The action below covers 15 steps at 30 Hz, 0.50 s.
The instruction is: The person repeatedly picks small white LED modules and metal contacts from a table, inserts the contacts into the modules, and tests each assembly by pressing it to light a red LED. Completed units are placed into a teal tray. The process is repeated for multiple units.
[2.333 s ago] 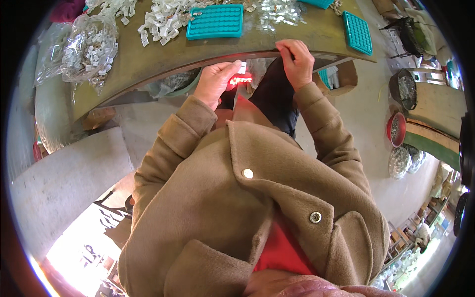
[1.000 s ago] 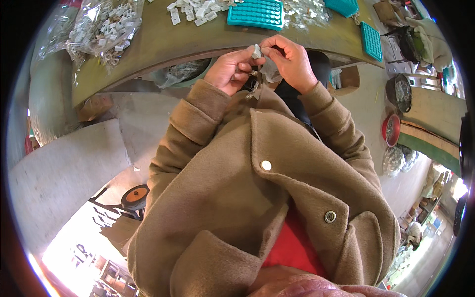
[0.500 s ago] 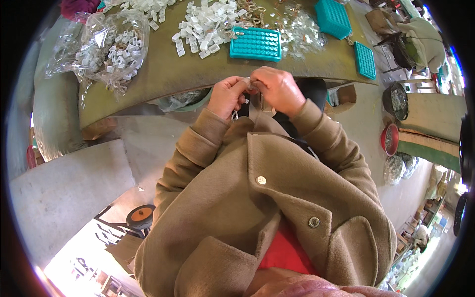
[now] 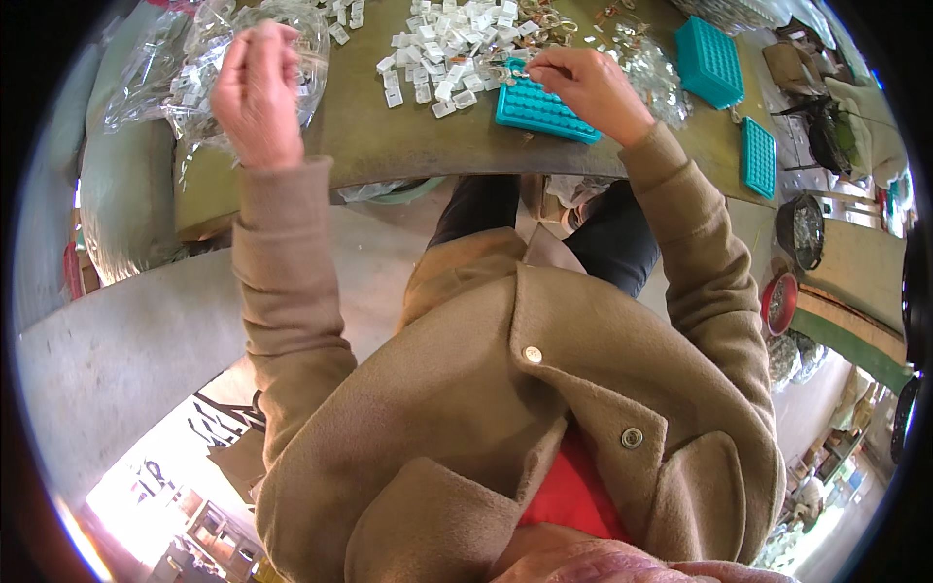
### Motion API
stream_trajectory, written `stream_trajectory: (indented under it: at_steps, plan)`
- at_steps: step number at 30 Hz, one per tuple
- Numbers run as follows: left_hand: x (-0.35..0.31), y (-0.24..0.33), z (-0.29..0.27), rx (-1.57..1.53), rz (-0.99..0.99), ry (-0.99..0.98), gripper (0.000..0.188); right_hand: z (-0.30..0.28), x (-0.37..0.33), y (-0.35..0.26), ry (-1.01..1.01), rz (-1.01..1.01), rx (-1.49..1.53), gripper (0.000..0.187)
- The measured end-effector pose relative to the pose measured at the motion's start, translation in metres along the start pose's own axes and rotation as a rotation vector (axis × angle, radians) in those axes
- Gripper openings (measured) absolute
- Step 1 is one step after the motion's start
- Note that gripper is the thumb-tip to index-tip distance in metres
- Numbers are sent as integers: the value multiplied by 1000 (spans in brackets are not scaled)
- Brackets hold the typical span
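Observation:
Over a clear plastic bag (image 4: 301, 92) of small white plastic pieces at the left of the table, my left hand (image 4: 258, 97) is raised with its fingers drawn together. What it holds, if anything, does not show. My right hand (image 4: 588, 83) reaches across a teal tray with rows of small cells (image 4: 535, 109). Its thumb and fingers pinch together above the tray's back edge, beside small loopy brownish pieces. The thing in the pinch is too small to make out. A heap of white plastic pieces (image 4: 442, 44) lies just left of the tray.
Clear flat bits (image 4: 656, 83) lie scattered right of my right hand. A stack of teal trays (image 4: 709, 63) and a single teal tray (image 4: 758, 157) stand along the table's right side. A black basket (image 4: 802, 233) and a red bowl (image 4: 779, 303) sit farther right.
My hands, together at the table's front edge before, have parted. The left has gone up and left to the bag; the right has moved forward and right over the teal tray.

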<state>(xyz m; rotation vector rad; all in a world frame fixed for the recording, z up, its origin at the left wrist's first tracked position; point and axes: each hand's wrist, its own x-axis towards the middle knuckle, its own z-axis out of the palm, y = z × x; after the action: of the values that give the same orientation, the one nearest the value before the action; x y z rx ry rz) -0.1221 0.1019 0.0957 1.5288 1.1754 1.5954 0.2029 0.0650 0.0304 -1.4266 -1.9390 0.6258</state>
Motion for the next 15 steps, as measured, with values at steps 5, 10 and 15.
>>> stream_trajectory:
  at_steps: [5, 10, 15]
  plan:
    - [46, -34, -33, 539, 143, 22, 29, 27, 44, -8, -16, -164, -234, 20]
    - [-16, -22, -9, 85, 99, 131, 20, 66, 72, -16, -108, -161, -475, 14]
    - [-77, -24, 40, -237, -332, -221, 17, 93, 81, -15, -102, -164, -633, 10]
